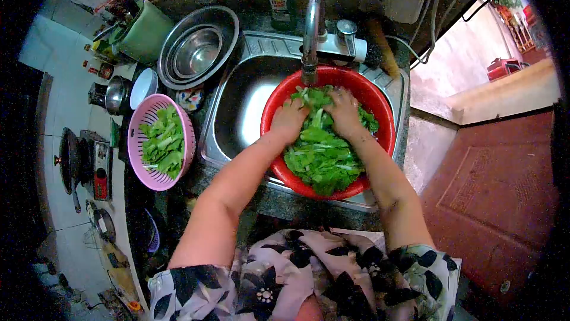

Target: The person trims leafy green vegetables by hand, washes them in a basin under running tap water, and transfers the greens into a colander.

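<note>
In the red basin (pixel 387 137), left hand (pixel 288 122) (fingers indeterminable) and right hand (pixel 344 114) (fingers spread) apparently wash leafy greens (pixel 323 157); lifting calls for scooping.

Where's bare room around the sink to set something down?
Bare: the sink, between its left rim and the red basin; probably the dim counter between the pink basket and left forearm. Crowded: behind the basket, steel bowls and green container; in the basin, greens, left hand and right hand.
</note>
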{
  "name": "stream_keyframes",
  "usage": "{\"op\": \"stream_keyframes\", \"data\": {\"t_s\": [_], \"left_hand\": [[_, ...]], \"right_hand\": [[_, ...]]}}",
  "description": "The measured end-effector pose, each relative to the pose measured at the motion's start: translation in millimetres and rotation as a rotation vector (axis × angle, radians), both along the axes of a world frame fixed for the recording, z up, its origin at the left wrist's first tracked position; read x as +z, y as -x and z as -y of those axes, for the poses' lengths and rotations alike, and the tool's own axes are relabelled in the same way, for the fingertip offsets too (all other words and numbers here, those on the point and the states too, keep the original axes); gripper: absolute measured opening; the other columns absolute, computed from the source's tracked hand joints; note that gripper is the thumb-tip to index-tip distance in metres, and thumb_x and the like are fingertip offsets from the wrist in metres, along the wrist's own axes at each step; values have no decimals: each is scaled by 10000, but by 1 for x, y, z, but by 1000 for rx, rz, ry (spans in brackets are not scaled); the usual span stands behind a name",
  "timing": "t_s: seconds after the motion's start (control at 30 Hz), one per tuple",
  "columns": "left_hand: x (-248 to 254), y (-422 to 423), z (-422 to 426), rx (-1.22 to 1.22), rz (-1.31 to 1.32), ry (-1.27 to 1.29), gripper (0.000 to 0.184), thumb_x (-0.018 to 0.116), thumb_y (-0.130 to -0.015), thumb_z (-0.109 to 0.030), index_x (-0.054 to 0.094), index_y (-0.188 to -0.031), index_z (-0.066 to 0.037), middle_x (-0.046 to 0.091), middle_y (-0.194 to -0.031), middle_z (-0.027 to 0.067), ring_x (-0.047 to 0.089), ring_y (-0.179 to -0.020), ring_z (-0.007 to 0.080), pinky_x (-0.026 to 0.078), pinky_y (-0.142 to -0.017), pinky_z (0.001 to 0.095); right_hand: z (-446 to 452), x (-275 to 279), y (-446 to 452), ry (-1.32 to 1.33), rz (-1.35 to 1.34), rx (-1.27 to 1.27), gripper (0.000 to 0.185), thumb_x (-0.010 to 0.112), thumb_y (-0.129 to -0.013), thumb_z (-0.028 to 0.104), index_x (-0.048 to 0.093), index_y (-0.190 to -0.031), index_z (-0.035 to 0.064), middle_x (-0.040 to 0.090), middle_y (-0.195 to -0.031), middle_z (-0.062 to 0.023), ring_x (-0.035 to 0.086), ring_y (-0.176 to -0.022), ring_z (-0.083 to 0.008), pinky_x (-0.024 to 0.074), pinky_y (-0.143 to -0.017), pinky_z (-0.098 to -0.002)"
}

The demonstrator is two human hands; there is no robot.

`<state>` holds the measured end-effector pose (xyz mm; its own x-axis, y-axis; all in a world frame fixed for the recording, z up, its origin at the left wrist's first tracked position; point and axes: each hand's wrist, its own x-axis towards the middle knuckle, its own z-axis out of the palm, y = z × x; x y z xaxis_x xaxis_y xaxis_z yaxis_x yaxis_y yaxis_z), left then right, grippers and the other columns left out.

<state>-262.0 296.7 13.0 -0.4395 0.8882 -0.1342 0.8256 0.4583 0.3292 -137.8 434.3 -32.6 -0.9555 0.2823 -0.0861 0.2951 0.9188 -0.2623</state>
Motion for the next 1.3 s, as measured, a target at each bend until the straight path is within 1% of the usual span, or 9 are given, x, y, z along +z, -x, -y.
{"op": "stream_keyframes", "data": {"t_s": [0.13,0.23,0.37,0.5,0.57,0.63,0.83,1.0,1.3], "left_hand": [[-20,-1,-4,-419,-119,446,255,528,-749,-90,618,-988,-91,543,-1059,143,555,-997,331,463,-800,462],[17,0,-18,-201,64,300,288,542,-735,-88,608,-1015,-85,551,-1061,139,565,-972,327,466,-794,473],[-14,15,-19,-26,40,-164,725,703,-649,-181,367,-1290,-131,405,-1219,195,447,-1101,383,417,-892,464],[-65,23,-39,243,480,72,959,784,-617,-290,212,-1363,-100,249,-1365,216,287,-1252,378,317,-999,442],[-75,25,-42,278,930,-86,846,746,-661,-139,253,-1347,-88,390,-1280,200,431,-1152,331,420,-903,418],[-38,14,-39,403,1556,-127,783,703,-678,-37,282,-1337,-86,488,-1189,177,520,-1055,307,475,-833,395],[9,-13,-16,330,1391,-284,596,645,-649,45,476,-1211,-59,595,-1070,82,579,-953,217,483,-826,348],[57,-27,-3,71,1099,-459,738,665,-648,50,367,-1306,-102,521,-1198,59,487,-1107,194,376,-966,333],[75,-59,3,-119,732,-676,709,679,-660,-17,363,-1286,-121,426,-1272,120,420,-1191,273,339,-998,367]], "right_hand": [[-2,-4,5,184,231,58,505,627,-634,45,564,-1123,153,436,-1279,-89,381,-1197,-316,355,-952,-479],[-37,15,7,281,208,131,473,591,-670,65,549,-1137,127,446,-1270,-89,418,-1168,-319,391,-944,-398],[-64,56,-21,433,-124,12,613,638,-717,137,415,-1285,91,399,-1313,-161,378,-1220,-314,314,-1018,-361],[-61,-4,-31,781,-50,-245,1010,736,-692,301,67,-1412,71,226,-1418,-200,254,-1305,-284,218,-1067,-349],[-36,7,-18,845,36,-400,1135,796,-628,273,0,-1416,88,153,-1440,-182,205,-1321,-285,213,-1067,-351],[-21,34,-11,1548,-90,-308,1153,804,-610,227,-9,-1421,123,156,-1432,-177,189,-1324,-274,213,-1068,-367],[14,57,-18,848,-248,-137,1066,785,-579,135,118,-1410,167,228,-1386,-171,224,-1306,-273,213,-1062,-370],[28,108,-42,771,-548,-164,840,572,-529,-35,316,-1317,103,312,-1330,-119,257,-1290,-272,193,-1070,-357],[51,144,-71,611,-668,-218,793,610,-541,-15,370,-1282,131,301,-1346,-166,251,-1293,-318,199,-1078,-382]]}}
